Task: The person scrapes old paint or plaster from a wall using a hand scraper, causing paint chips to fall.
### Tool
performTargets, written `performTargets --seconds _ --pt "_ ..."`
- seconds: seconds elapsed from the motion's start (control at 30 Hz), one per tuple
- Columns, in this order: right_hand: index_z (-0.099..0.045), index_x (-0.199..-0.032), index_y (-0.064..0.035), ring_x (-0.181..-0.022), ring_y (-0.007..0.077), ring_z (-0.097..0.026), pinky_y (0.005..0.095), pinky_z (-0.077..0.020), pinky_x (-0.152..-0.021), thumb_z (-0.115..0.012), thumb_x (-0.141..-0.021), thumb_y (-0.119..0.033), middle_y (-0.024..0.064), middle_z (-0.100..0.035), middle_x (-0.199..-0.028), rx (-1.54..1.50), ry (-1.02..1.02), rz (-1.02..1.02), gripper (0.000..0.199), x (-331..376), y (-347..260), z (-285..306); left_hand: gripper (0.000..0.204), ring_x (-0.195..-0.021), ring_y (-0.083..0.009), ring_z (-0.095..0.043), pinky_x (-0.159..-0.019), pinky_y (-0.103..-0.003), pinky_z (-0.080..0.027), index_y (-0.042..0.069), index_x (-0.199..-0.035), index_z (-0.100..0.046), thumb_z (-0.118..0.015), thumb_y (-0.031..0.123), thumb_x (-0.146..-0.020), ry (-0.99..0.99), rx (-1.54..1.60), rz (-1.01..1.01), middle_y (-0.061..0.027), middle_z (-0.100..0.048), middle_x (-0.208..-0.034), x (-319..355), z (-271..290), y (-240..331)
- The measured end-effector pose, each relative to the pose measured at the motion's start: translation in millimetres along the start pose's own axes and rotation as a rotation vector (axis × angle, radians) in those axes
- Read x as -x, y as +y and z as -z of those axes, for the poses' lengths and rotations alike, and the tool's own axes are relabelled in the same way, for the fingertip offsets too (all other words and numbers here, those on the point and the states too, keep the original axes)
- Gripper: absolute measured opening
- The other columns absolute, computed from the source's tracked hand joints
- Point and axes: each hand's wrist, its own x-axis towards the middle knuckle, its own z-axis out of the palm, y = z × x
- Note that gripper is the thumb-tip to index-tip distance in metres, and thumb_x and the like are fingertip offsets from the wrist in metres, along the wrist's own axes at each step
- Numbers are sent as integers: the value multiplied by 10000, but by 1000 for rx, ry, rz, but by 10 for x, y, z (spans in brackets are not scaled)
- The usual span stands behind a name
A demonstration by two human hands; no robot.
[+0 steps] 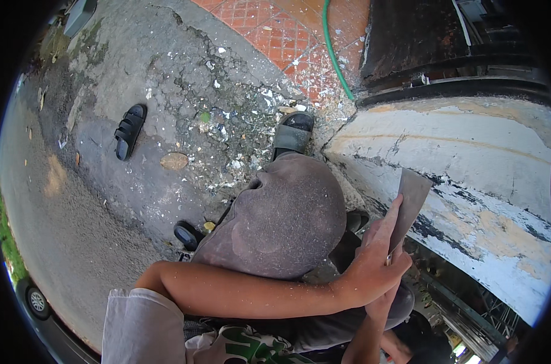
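Note:
A flat metal scraper [412,197] with a broad blade lies against the peeling side of the low wall [463,209]. My left hand [372,267] is closed around its lower part, one finger stretched along the blade. Coming up from below, my right hand [383,302] is closed at the handle end, mostly covered by the left, so its fingers hardly show. White, cream and black patches mark the wall where paint has flaked. My bent knee [294,212], in dusty grey-brown cloth, rises left of the hands.
White flakes litter the cracked concrete [184,79] and the red tiles [287,45]. A green hose [331,48] runs down to the wall's corner. One black sandal [130,132] lies at left; a slide [292,134] is beyond my knee. A dark car [42,315] stands lower left.

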Motion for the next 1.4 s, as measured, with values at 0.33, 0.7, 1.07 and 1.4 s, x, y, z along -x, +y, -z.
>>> performTargets --seconds 0.33,0.7,1.07,1.4 --pt "-274 -1459 53 -933 102 -547 255 -449 -777 -462 -997 -121 88 -544 -1175 90 24 11 529 17 0 -68 862 -1391 -336 -237 -1141 -362 -193 10 -1526 -43 -564 135 -851 70 -89 135 -257 -248 -1486 -24 30 -132" --pt "-425 -1387 35 -614 202 -579 307 -457 -581 -450 -973 -58 137 -606 -792 605 -211 -19 425 -288 -517 847 767 -1396 -357 -233 -1139 -455 -229 81 -1530 -181 -546 70 -855 -149 -320 -238 -186 -118 -1547 -51 101 28" --pt "-344 -1450 6 -893 391 -613 427 -468 -781 -570 -893 -64 240 -555 -1288 895 -155 77 605 -183 -441 1135 826 -1440 -388 -170 -1149 -456 -257 73 -1535 -134 -549 -44 -830 -294 -540 -375 -198 2 -1559 -127 -59 174" --pt "-429 -1397 29 -574 350 -548 389 -441 -565 -560 -851 14 221 -592 -742 882 -94 332 562 -217 -480 1440 801 -1426 -393 -219 -1129 -452 -309 44 -1524 -147 -549 -27 -835 -393 -689 -380 -217 -32 -1534 -264 -274 168"
